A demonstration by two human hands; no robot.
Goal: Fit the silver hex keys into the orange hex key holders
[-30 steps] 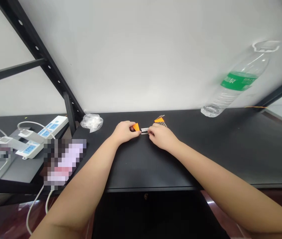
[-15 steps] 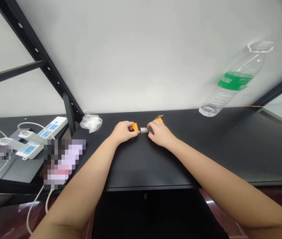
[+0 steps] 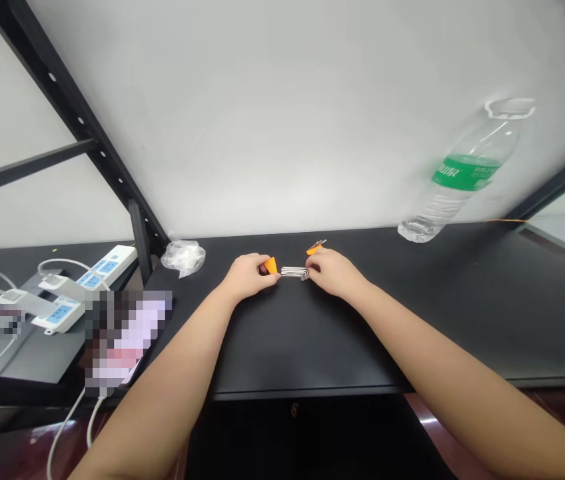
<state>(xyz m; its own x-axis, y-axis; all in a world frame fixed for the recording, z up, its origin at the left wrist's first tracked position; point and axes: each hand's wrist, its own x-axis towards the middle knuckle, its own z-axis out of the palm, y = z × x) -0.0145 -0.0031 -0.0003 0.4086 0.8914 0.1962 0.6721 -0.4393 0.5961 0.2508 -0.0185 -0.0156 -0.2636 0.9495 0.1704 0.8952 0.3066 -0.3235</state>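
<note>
Two hands in view. Left hand (image 3: 246,277) is curled nearly shut, fingers on an orange piece (image 3: 271,266) at its thumb side. Right hand (image 3: 335,273) is curled too, fingertips pinching the right end of a bundle of hex keys (image 3: 292,272).

Bundle lies between the hands, touching both. Several steel bars, exact count not readable at this size. A second orange piece (image 3: 313,250) sits just past the right hand's knuckles, small metal tips (image 3: 319,243) poking out beyond it on the far side.

Black bench (image 3: 387,320): near edge runs well below the hands, far edge just beyond them, against a white wall (image 3: 282,120). Long run of bench top to the right.

Others: 1 plastic bottle (image 3: 455,190), green label, tilted, far right. 1 plastic bag (image 3: 183,258), far left. 1 pixelated item (image 3: 127,333) at the bench's left edge, can't tell what. 2 white power strips (image 3: 105,267) on a lower shelf to the left, white cables attached.
</note>
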